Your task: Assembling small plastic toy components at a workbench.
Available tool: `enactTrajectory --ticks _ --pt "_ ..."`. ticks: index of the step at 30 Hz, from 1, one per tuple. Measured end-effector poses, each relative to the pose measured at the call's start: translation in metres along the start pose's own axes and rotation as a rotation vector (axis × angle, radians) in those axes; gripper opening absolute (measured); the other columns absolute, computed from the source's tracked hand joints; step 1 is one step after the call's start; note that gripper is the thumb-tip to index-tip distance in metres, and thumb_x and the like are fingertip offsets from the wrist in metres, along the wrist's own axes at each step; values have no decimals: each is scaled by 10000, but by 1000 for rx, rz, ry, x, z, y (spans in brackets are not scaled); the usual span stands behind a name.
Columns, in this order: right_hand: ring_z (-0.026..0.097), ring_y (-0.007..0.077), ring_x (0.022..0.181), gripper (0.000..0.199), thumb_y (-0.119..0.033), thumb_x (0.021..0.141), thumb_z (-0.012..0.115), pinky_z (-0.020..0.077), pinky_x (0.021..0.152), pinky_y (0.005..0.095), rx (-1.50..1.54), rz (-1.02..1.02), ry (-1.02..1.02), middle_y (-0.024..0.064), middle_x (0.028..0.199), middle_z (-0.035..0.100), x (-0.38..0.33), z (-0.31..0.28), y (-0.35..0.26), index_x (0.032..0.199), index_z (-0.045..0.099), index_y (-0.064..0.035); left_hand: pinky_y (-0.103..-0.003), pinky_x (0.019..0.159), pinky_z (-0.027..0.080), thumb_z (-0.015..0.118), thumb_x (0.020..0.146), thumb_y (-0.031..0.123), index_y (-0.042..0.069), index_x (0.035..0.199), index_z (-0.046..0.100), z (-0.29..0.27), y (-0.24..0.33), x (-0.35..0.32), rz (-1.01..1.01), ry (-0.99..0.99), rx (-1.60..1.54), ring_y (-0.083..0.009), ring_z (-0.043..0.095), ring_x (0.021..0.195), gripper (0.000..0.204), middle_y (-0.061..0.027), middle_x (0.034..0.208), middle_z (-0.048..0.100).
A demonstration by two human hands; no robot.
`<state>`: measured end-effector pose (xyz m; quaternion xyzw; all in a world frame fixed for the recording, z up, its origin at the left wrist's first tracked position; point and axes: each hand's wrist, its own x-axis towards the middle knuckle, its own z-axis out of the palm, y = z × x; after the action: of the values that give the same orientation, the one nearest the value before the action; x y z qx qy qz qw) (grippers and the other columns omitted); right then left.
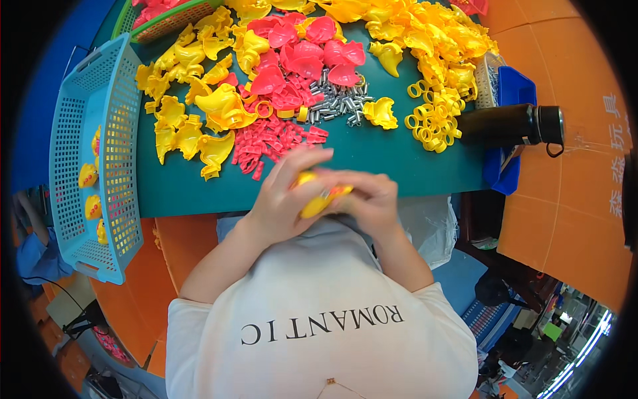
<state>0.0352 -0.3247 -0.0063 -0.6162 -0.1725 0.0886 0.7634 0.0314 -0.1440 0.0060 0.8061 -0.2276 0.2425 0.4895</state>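
Just in front of my chest, at the table's near edge, both hands hold a small yellow plastic toy (311, 207) with a bit of red on it. My left hand (274, 203) is wrapped round its left side. From the other side, the curled fingers of my right hand (372, 201) grip its right end. Fingers hide much of the toy, and motion blurs it. Beyond my hands lies a pile of small red plastic pieces (262, 143), with short metal cylinders (335, 100) behind it.
Yellow shell pieces (222, 106), red cupped pieces (302, 60) and yellow rings (432, 123) cover the green table (412, 169). A light blue basket (126, 249) with several yellow toys stands at left. To the right are a black bottle (498, 125) and a blue bin (517, 83).
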Motion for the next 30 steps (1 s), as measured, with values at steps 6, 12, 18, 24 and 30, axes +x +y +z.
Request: enactTrajectory --ticks 6,12,18,24,30 --pt "562 79 710 319 37 763 724 464 638 203 -466 -36 441 53 901 632 30 -27 -20 1073 654 7 -325 842 492 841 711 192 36 1236 486 -129 -11 -12 -156 794 824 -258 544 1023 653 -128 1093 532" --pt "476 28 622 227 10 760 736 396 556 171 -747 -35 558 16 884 592 45 -45 -27 971 655 -4 -451 1091 259 475 917 573 95 1458 317 -237 -4 -47 -987 245 984 -404 321 1331 739 -283 1425 312" --pt "457 39 609 228 6 746 742 372 536 178 -848 -103 517 29 953 597 51 -29 -20 956 657 -18 -405 1008 373 636 874 402 89 1347 463 -188 -2 -24 -519 499 1177 -341 444 1229 593 -204 1330 465" --pt "522 78 627 175 25 757 713 421 540 201 -722 -260 196 57 875 627 59 33 -18 922 664 -7 -325 707 483 768 761 189 58 1028 622 -104 -9 -11 -750 5 518 -227 596 842 332 -73 1022 585" --pt "607 147 674 110 16 739 719 480 574 246 -658 -134 118 85 810 625 64 43 -6 837 673 -1 -341 646 453 763 735 132 106 946 641 -88 -49 -28 -546 165 666 -252 545 764 246 -78 923 550"
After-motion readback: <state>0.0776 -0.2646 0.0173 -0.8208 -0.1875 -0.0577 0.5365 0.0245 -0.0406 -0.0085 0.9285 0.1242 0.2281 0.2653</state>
